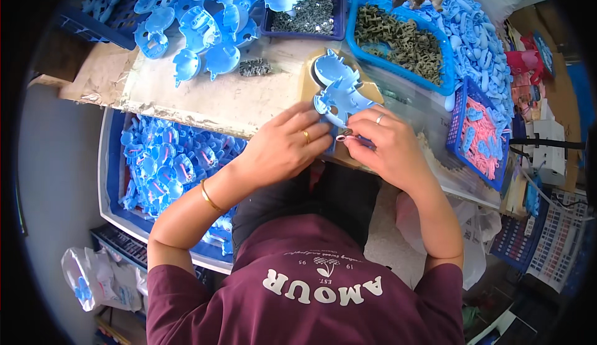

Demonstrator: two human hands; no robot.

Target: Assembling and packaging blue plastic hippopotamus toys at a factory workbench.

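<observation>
At the bench's front edge my left hand (287, 140) is closed on the lower left side of a light-blue plastic shell (343, 99). Part of the shell rests over a tan block or jig (368, 89). My right hand (388, 143) is closed at the shell's lower right edge, its thumb and forefinger pinching a small pink looped piece (341, 138). A small dark bit shows beside the pink loop, too small to name. Another cupped blue shell part (333, 69) sits just beyond. My fingers hide where the pink piece meets the shell.
Loose blue shells (199, 28) lie at the back left, near a dark tray of small metal screws (311, 12). A blue tray (449, 87) holds dark metal parts. On the right stands a basket of pink pieces (479, 137). Below left, a bin (109, 177) holds many blue assemblies.
</observation>
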